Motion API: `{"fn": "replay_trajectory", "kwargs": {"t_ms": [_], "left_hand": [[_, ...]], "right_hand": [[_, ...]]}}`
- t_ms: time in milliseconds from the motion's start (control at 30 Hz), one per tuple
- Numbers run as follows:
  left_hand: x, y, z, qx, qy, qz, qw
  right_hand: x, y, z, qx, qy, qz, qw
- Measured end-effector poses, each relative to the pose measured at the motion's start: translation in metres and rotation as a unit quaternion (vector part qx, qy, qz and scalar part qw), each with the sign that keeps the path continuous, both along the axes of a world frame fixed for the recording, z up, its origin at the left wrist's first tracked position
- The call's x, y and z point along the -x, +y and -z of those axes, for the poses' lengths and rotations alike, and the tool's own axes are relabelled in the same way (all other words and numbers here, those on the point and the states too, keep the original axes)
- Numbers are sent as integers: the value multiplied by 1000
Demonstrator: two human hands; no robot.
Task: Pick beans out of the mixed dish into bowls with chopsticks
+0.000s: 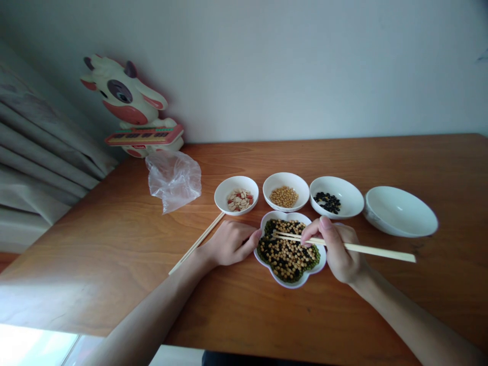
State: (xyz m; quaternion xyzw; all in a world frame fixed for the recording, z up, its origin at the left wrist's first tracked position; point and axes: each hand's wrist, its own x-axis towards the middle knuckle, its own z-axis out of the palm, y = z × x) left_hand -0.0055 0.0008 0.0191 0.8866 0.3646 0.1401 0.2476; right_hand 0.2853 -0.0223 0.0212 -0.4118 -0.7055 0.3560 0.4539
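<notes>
Head cam view: right hand [335,249] has a firm pinch on wooden chopsticks [366,248], tips over the mixed beans [286,251] heaped in a white flower-shaped dish [290,283] — left hand [232,244] is released, fingers [251,244] relaxed at the dish's edge, another chopstick [198,241] just beside it.

The right hand [337,249] hides the middle of the chopsticks [375,251]; pieces [240,200] in the leftmost bowl [218,199] are too small to identify.
</notes>
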Motion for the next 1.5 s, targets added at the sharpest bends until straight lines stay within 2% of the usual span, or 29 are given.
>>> {"fn": "replay_trajectory", "kwargs": {"t_ms": [333, 533, 800, 1500], "left_hand": [[0, 0, 1, -6, -5, 0, 1000], [-1, -1, -3, -6, -1, 1, 1000], [0, 0, 0, -16, -3, 1, 1000], [1, 0, 1, -2, 1, 1, 1000]], "right_hand": [[-4, 0, 6, 12, 32, -6, 999], [-5, 2, 3, 33, 13, -33, 999], [-3, 1, 2, 25, -37, -30, 999], [-2, 0, -2, 18, -35, -30, 999]]}}
